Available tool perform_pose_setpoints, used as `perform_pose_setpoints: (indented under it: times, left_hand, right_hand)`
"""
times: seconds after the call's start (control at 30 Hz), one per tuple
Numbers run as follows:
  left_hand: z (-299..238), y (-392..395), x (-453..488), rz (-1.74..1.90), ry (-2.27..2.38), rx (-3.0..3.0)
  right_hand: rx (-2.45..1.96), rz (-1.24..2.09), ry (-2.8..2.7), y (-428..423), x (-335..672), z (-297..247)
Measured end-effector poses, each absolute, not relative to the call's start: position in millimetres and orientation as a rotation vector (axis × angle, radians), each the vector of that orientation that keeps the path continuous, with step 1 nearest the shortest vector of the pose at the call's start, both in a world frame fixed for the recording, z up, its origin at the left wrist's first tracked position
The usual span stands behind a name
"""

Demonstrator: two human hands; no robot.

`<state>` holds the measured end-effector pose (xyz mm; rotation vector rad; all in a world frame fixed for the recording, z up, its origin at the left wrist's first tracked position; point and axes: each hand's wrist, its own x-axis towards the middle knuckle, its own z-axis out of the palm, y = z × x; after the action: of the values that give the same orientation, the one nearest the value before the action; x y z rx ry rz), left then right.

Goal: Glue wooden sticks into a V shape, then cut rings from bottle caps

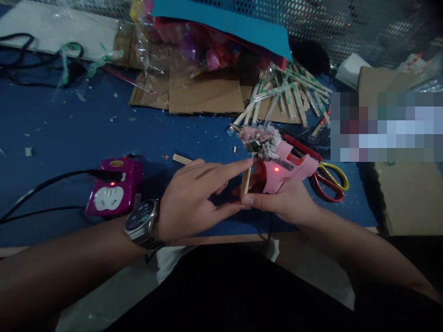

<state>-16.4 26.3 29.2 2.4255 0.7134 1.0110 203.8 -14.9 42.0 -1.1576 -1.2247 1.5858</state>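
Observation:
My left hand [197,193], with a wristwatch [141,222] on its wrist, pinches a short wooden stick [245,183] upright between forefinger and thumb. My right hand [284,200] grips a pink glue gun [287,168] with a red light lit; its tip points left at the top of the stick. A clump of paper scraps and dried glue [261,138] sits on the gun's front. Both hands hover over the blue table top [69,129] near its front edge.
A magenta power socket [112,186] with black cables lies to the left. Red and yellow scissors [328,180] rest right of the gun. Several wooden sticks [287,99], cardboard pieces [204,92], a loose stick [182,159] and plastic wrap lie behind. A cardboard box [404,193] stands right.

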Motion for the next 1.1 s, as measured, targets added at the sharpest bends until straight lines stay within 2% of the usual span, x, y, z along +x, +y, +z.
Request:
perform_pose_setpoints:
  times: [0.13, 0.33, 0.83, 1.1]
  left_hand:
    - [32, 25, -17, 0.996, 0.700, 2.412]
    - [29, 25, -16, 0.868, 0.688, 2.492]
    - [18, 34, -11, 0.783, 0.829, 2.385]
    - [53, 40, -15, 0.870, 0.869, 2.082]
  right_hand:
    - [-1.177, 1.618, -1.181, -16, 204, 38]
    - [-1.169, 1.475, -0.989, -11, 210, 32]
    - [-1.272, 1.368, -1.149, 2, 214, 24]
    - [-1.264, 1.288, -1.150, 11, 217, 26]
